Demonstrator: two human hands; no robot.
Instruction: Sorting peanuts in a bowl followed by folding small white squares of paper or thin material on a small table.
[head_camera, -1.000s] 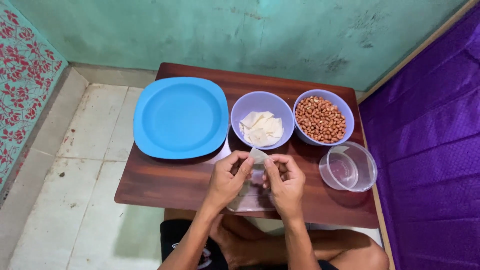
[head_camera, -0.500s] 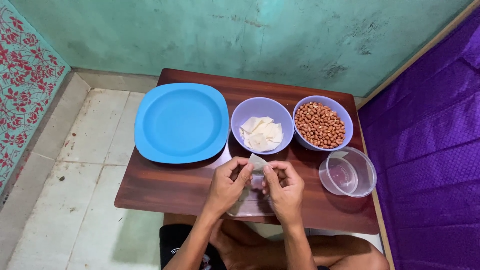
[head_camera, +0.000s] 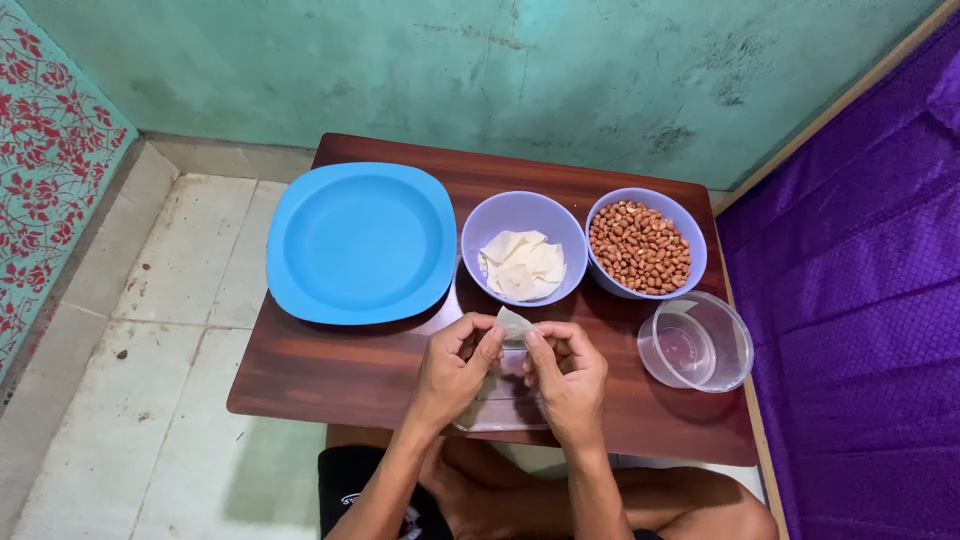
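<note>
Both hands, left hand and right hand, pinch a pale wrapper (just below the wrapper bowl); press edges evenly, gently.

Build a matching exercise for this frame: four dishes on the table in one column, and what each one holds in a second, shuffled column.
Things:
1. blue plate
2. middle purple bowl
3. right purple bowl
4. clear plastic cup

Contents:
A. brown peanuts
B. pale folded wrappers
C. nothing, flat and bare
D. nothing, see-through walls

Pairs: 1-C, 2-B, 3-A, 4-D

All four stand on the wooden table, beyond the left hand and right hand, which pinch one pale wrapper between them.
</note>
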